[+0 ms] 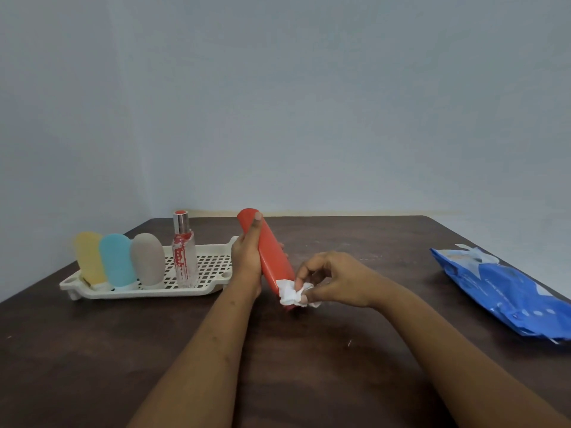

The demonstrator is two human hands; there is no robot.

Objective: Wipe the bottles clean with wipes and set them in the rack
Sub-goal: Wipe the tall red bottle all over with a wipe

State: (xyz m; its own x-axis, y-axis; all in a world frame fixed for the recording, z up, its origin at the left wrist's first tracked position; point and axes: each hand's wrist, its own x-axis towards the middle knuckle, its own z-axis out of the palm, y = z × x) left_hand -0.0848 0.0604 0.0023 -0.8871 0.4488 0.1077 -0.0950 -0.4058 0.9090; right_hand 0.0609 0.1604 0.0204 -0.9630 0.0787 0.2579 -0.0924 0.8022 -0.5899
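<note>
Both forearms are cut off by the near edge of the view, above the dark wooden table (pixel 309 372). The right hand (pixel 335 281) is held just right of centre with its fingers curled, and a crumpled white wipe (pixel 290 294) is pinched between the thumb and fingertips. The wipe is pressed around the lower end of the red bottle (pixel 273 257), so the cap end is mostly covered; whether it touches the table cannot be told. The bottle is held tilted, its top leaning far and left. It is gripped about the middle by the left hand (pixel 247 257), with one digit stretched up along the body to the top. The other fingers are largely hidden behind it, only their tips being seen at its right side. Just left of that hand the cream rack (pixel 148 291) is set, and in it a yellow bottle (pixel 89 257), a blue bottle (pixel 117 261), a grey bottle (pixel 147 259) and a clear spray bottle (pixel 184 257) are stood in a row. At far right a blue wipes pack (pixel 500 291) is cut by the frame edge, its print unreadable.
</note>
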